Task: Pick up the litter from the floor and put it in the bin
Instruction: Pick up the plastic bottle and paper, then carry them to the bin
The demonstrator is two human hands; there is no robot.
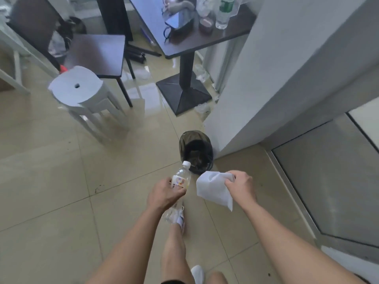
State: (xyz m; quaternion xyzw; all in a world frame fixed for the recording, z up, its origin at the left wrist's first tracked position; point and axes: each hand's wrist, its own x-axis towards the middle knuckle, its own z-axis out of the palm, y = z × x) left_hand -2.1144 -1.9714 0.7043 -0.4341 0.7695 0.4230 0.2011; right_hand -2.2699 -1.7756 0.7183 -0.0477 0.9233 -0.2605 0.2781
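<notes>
Left hand (164, 193) wrapped round plastic bottle (181, 177), right hand (241, 184) pinching white tissue (213, 190), both short of bin (196, 153); early release risks missing, tissue drifting wide.

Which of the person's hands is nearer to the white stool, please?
Left. The left hand, holding the plastic bottle, is on the side of the white stool. The right hand, holding the white tissue, is farther off, toward the wall side.

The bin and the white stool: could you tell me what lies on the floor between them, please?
In the head view, only bare floor tiles lie between the bin and the white stool; no litter shows there.
</notes>
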